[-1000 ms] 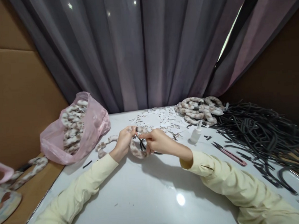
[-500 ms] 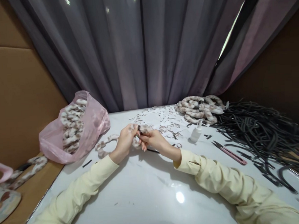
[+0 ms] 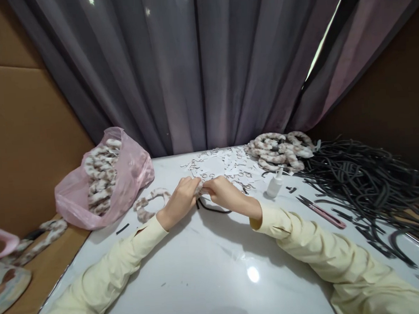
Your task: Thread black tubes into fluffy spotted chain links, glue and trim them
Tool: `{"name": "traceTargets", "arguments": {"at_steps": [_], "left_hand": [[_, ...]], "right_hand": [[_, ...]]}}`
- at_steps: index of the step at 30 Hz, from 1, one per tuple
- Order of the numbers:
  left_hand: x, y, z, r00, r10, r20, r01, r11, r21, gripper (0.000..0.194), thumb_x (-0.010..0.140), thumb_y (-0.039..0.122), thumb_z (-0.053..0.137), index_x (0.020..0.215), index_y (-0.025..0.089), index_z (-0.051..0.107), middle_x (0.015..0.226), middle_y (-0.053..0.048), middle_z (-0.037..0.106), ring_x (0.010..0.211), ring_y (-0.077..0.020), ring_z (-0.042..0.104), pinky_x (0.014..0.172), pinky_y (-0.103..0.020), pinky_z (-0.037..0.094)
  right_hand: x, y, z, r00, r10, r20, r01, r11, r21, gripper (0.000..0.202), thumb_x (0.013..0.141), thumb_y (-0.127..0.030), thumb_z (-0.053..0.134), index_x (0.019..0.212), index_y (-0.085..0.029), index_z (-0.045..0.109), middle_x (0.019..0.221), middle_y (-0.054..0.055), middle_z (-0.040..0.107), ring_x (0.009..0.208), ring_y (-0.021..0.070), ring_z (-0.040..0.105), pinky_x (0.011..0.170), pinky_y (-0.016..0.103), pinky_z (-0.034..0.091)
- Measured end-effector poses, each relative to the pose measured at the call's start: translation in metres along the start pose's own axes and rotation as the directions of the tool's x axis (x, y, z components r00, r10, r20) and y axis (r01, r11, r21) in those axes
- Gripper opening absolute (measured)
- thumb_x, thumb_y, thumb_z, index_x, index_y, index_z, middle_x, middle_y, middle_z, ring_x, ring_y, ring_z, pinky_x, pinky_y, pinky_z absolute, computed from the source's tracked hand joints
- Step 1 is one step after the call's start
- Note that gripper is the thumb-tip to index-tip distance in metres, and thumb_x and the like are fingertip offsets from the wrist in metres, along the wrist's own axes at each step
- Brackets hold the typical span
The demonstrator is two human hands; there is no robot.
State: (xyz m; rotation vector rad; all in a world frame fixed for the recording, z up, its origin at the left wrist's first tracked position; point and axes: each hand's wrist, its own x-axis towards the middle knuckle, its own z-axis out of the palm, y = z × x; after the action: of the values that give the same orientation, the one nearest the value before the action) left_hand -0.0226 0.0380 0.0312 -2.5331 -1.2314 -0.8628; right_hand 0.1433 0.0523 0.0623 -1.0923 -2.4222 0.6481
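Observation:
My left hand (image 3: 180, 200) and my right hand (image 3: 227, 194) meet over the middle of the white table (image 3: 215, 260). Both are closed on a fluffy white-and-brown piece (image 3: 199, 189), mostly hidden by the fingers. Below them a thin black cord (image 3: 214, 209) curves down toward the tabletop; whether it joins the fluffy piece cannot be made out. Left of my left hand lies a fluffy ring (image 3: 142, 208) of the same mottled colour.
A pink bag (image 3: 136, 168) of fluffy pieces stands at the left. Fluffy rings (image 3: 277, 151), a white bottle (image 3: 274, 185), pink-handled snips (image 3: 323, 212) and black tubes (image 3: 365, 181) lie right. Scraps (image 3: 227, 163) are scattered behind the hands.
Both hands have turned knuckles up, covering more of the fluffy piece. My right hand's fingers have curled in, and the black cord beneath now shows as a curve.

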Motion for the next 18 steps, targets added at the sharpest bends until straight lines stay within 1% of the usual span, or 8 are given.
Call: {"name": "traceTargets", "arguments": {"at_steps": [2,4,6,8,11,13,15,18], "left_hand": [[0.001,0.000,-0.002,1.000,0.028,0.001,-0.028,1.000,-0.013,0.019,0.080,0.004,0.039,0.090,0.017,0.050,0.078,-0.005,0.057,0.076,-0.0203,0.051,0.072,-0.031,0.042],[0.003,0.001,-0.005,0.999,0.024,-0.030,-0.026,0.998,-0.058,0.020,0.079,0.004,0.039,0.089,0.017,0.050,0.078,-0.005,0.058,0.077,-0.0197,0.052,0.073,-0.030,0.042],[0.004,0.004,-0.008,0.997,-0.016,-0.076,0.006,0.992,-0.128,0.023,0.078,0.003,0.038,0.089,0.018,0.050,0.082,-0.005,0.059,0.080,-0.0188,0.053,0.074,-0.029,0.042],[0.005,0.008,-0.011,0.992,-0.076,-0.097,0.055,0.977,-0.205,0.026,0.075,0.001,0.036,0.089,0.019,0.050,0.085,-0.005,0.060,0.082,-0.0176,0.055,0.073,-0.027,0.042],[0.007,0.014,-0.018,0.987,-0.154,-0.046,0.133,0.945,-0.299,0.025,0.073,0.002,0.037,0.086,0.019,0.050,0.080,-0.002,0.060,0.076,-0.0154,0.056,0.068,-0.024,0.042],[0.008,0.017,-0.022,0.984,-0.179,0.006,0.170,0.923,-0.345,0.023,0.074,0.004,0.038,0.085,0.020,0.051,0.075,-0.001,0.059,0.071,-0.0141,0.056,0.066,-0.023,0.042],[0.008,0.019,-0.024,0.983,-0.181,0.039,0.182,0.909,-0.375,0.021,0.075,0.006,0.040,0.086,0.019,0.052,0.074,0.000,0.060,0.068,-0.0134,0.056,0.065,-0.022,0.042],[0.007,0.020,-0.025,0.986,-0.157,0.053,0.165,0.904,-0.395,0.020,0.075,0.007,0.042,0.088,0.019,0.053,0.074,0.000,0.061,0.066,-0.0132,0.056,0.064,-0.022,0.042]], "right_hand": [[-0.003,0.000,-0.006,0.999,-0.047,0.002,0.047,0.993,-0.112,0.022,0.067,0.007,0.046,0.071,-0.010,0.059,0.076,0.010,0.061,0.071,0.0181,0.056,0.063,0.026,0.034],[-0.005,0.000,-0.012,0.995,-0.094,0.019,0.096,0.970,-0.222,0.023,0.072,0.006,0.044,0.081,-0.010,0.059,0.084,0.012,0.060,0.073,0.0190,0.057,0.064,0.027,0.034],[-0.006,0.001,-0.017,0.986,-0.163,0.035,0.165,0.924,-0.346,0.023,0.078,0.003,0.042,0.086,-0.011,0.059,0.086,0.011,0.059,0.072,0.0176,0.057,0.063,0.026,0.035],[-0.005,0.004,-0.021,0.968,-0.246,0.040,0.241,0.886,-0.396,0.025,0.077,0.004,0.042,0.087,-0.012,0.059,0.083,0.008,0.059,0.069,0.0149,0.056,0.062,0.024,0.035],[0.000,0.011,-0.025,0.938,-0.347,0.016,0.338,0.903,-0.265,0.029,0.072,0.008,0.042,0.079,-0.012,0.061,0.073,0.004,0.059,0.065,0.0115,0.053,0.061,0.020,0.035],[0.004,0.015,-0.028,0.924,-0.381,0.008,0.377,0.912,-0.163,0.028,0.072,0.007,0.043,0.076,-0.012,0.064,0.069,0.003,0.061,0.062,0.0106,0.052,0.061,0.019,0.035],[0.006,0.017,-0.031,0.923,-0.383,0.022,0.384,0.920,-0.079,0.027,0.075,0.004,0.044,0.079,-0.011,0.066,0.070,0.003,0.063,0.063,0.0104,0.052,0.062,0.019,0.036],[0.006,0.020,-0.038,0.931,-0.349,0.107,0.345,0.937,0.048,0.025,0.079,-0.003,0.045,0.084,-0.010,0.068,0.069,0.002,0.064,0.061,0.0100,0.052,0.062,0.019,0.037]]}}
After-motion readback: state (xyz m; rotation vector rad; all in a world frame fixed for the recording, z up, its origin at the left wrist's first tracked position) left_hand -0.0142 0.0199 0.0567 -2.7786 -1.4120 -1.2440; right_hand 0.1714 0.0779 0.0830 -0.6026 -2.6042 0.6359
